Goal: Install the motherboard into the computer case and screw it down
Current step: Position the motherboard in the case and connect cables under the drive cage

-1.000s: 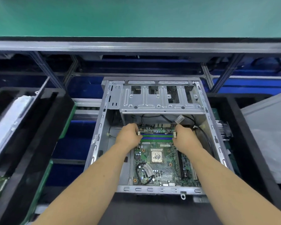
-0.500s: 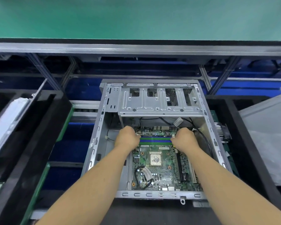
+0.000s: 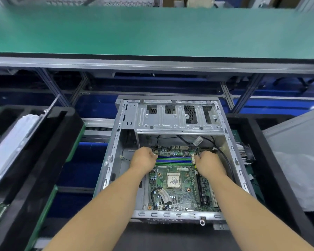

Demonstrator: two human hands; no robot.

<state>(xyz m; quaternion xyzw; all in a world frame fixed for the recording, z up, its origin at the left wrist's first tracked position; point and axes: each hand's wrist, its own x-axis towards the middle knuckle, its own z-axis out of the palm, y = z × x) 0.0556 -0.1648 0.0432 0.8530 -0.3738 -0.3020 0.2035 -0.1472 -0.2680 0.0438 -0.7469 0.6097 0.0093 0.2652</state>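
- A person's left hand point(image 3: 143, 159) and right hand point(image 3: 208, 163) reached into an open case point(image 3: 114, 151), each with fingers curled down on one end of the board's point(image 3: 173, 182) blue and green memory slots point(image 3: 173, 159).
- Each grip sat on the board's far part; whether the fingers pinched its edge or only pressed on it could not be told, as the backs of the hands hid the fingertips.
- The board lay inside the case, low on the case floor, its far edge just under the metal drive cage point(image 3: 178, 117) and its near edge close to the case's front rail.
- Black cables point(image 3: 223, 156) ran along the case's right wall, just beside the right hand.
- The step in hand appeared to be seating the board: sliding it into line before any fixing.
- No screws or driver showed, so the screwing down looked still to come.
- The next move would likely call for easing the board until its holes met the standoffs, keeping the cables from being trapped beneath it.
- The case rested on a dark surface point(image 3: 170, 238), with black foam trays point(image 3: 49, 142) at either side and a green shelf point(image 3: 152, 31) beyond.
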